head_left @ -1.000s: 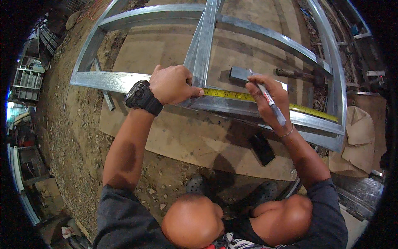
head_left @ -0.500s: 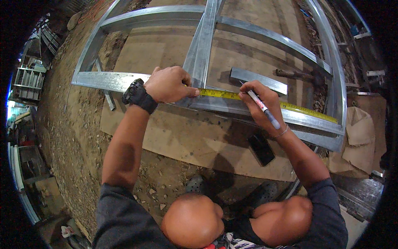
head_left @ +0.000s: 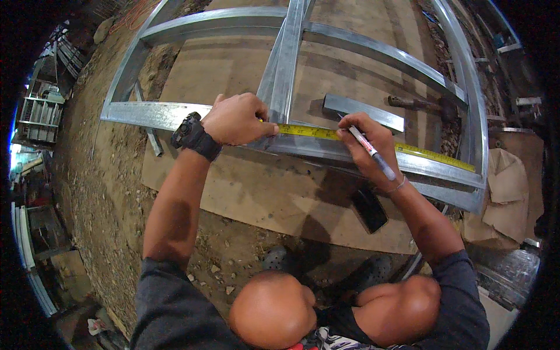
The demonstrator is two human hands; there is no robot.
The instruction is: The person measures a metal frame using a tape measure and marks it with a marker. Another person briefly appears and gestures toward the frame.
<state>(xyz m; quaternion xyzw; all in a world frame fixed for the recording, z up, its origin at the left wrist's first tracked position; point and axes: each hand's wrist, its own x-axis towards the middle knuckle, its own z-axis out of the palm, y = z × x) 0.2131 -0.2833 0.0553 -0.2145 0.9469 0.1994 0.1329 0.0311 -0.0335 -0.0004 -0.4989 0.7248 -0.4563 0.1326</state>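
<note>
A large frame (head_left: 175,114) of thin, shiny grey metal channel lies flat on brown plywood sheets (head_left: 245,192) spread over rough dirt. Its long near rail runs left to right, and an upright channel piece (head_left: 287,58) meets it near the middle. A yellow tape measure (head_left: 373,143) lies stretched along the top face of that near rail, from the joint out toward the right corner.

The left hand (head_left: 236,119), with a black watch (head_left: 189,134) on the wrist, is closed down on the near end of the tape, fingers pressing it against the rail beside the joint. The right hand (head_left: 367,149) is pinched shut around a white marker (head_left: 370,153) with a dark cap end, its tip down at the far edge of the tape.

To mark well here, I judge the tape should stay flat and taut, with no bow on the slick metal, and the left fingers should not creep. The marker is best held steep, so that a short, thin tick lands right at the graduation on the rail itself.

A short loose offcut of channel (head_left: 364,112) lies just beyond the rail. A hammer (head_left: 423,105) with a brown handle rests further right. A flat black phone (head_left: 369,209) sits on the plywood beneath the right wrist.
</note>
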